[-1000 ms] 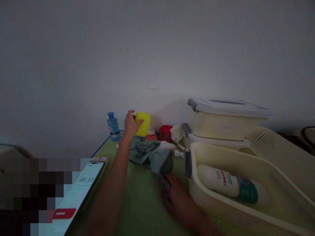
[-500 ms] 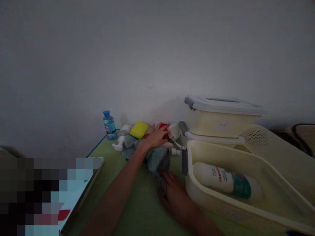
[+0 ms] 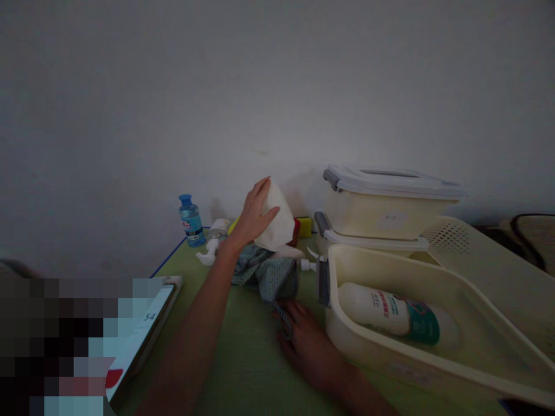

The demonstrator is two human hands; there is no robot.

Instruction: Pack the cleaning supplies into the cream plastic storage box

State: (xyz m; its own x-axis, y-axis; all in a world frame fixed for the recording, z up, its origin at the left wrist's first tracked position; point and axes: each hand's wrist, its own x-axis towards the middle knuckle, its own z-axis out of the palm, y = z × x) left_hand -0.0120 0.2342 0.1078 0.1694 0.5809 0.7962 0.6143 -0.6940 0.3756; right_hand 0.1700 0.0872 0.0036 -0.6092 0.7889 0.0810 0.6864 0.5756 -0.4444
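My left hand (image 3: pixel 256 215) is raised above the pile near the wall, thumb and fingers closed on a limp white piece (image 3: pixel 277 222) that looks like cloth. Below it lies a crumpled grey-green patterned cloth (image 3: pixel 275 274). The narrow trim of this cloth runs down to my right hand (image 3: pixel 307 344), low over the table, where it passes between thumb and curled fingers. Behind the white piece, a yellow block (image 3: pixel 305 227) and something red (image 3: pixel 296 232) show in part. A white pump head (image 3: pixel 208 253) pokes out at the pile's left.
A blue bottle (image 3: pixel 191 221) stands at the back left. On the right are an open cream bin (image 3: pixel 390 370) with a white bottle (image 3: pixel 390 315) inside, and a lidded box (image 3: pixel 385 214) stacked behind. A tablet-like screen (image 3: pixel 151 315) lies at the left, beside a blurred-out area.
My left hand has taken hold of the white piece at the pile's right side and lifted it up and left. A yellow block now shows behind. My right hand has stayed in place.
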